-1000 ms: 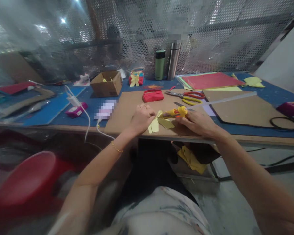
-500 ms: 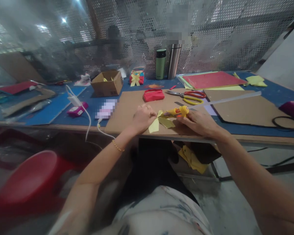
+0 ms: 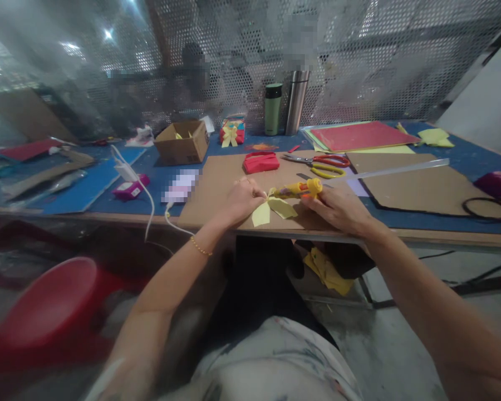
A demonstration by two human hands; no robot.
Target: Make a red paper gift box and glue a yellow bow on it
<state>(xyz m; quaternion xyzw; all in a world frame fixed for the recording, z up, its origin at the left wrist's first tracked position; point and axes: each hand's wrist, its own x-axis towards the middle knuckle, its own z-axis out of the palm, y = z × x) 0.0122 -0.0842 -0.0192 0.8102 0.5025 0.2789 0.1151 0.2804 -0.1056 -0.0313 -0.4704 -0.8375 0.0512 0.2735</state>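
**Inspector:** Perforated metal mesh backs a long workbench (image 3: 463, 161) with a blue top, and brown cardboard sheets (image 3: 234, 172) lie across its near edge. Report the hands.

**Assistant:** Both forearms reach forward from the lower corners of the view and converge at the bench edge. The left hand (image 3: 242, 201) rests knuckles up on the cardboard, wrist bent slightly inward, a thin bracelet at the wrist. Its fingers are curled together, pinching the centre of a yellow paper bow (image 3: 271, 207).

**Inspector:** And the right?

**Assistant:** The right hand (image 3: 338, 209) lies palm down, fingers closed around the rear of a yellow glue gun (image 3: 298, 190). The gun lies nearly level, nozzle pointing left toward the pinched spot. A long clear glue stick (image 3: 401, 169) runs from its back toward the right.

**Inspector:** Does the nozzle touch the paper?

**Assistant:** It appears to, though the view there is too small to confirm. The bow's two tails fan out on the cardboard just below the left fingers.

**Inspector:** Surroundings?

**Assistant:** Scissors (image 3: 321, 163) with red and yellow handles and a red pouch (image 3: 261, 162) lie just behind the hands. Further back stand a green flask (image 3: 273, 109) and a steel flask (image 3: 296, 102), side by side. A small cardboard box (image 3: 182, 143) sits to the left, coloured paper sheets (image 3: 359, 136) to the right.
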